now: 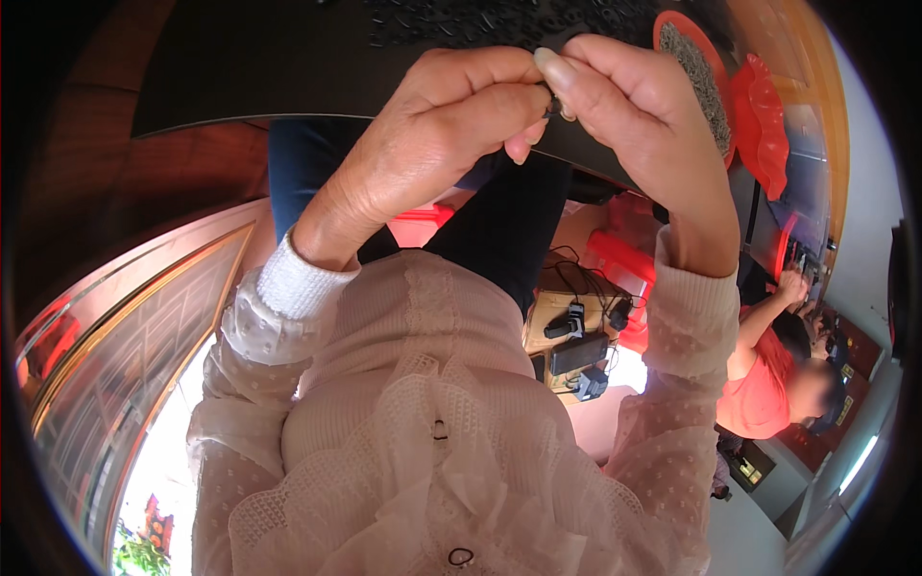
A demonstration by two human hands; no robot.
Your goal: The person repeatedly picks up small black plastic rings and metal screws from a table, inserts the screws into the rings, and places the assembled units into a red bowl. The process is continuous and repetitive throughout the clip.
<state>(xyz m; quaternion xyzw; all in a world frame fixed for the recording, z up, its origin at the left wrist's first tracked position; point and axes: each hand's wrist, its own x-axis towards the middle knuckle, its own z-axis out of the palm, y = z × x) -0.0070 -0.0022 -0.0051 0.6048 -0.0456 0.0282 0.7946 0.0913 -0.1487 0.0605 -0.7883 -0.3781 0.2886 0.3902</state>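
Over there, top centre, loose pieces (461, 17) lie on the table (250, 72); upper right, a dish (764, 125) sits beside a bowl (690, 21); adapters (567, 324) (with tangled cables (583, 274)) top a carton (540, 331) right of centre.

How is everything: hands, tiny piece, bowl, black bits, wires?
Left hand: pinching the small dark piece
Right hand: pinching it too
Small dark piece: gripped, mostly hidden
Orange-red bowl: filled with grey bits
Black bits: loose, scattered on table
Black plugs and wires: loosely jumbled

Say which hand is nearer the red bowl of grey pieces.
Right. The right hand is just left of the red bowl; the left hand is farther left, beyond the right one.
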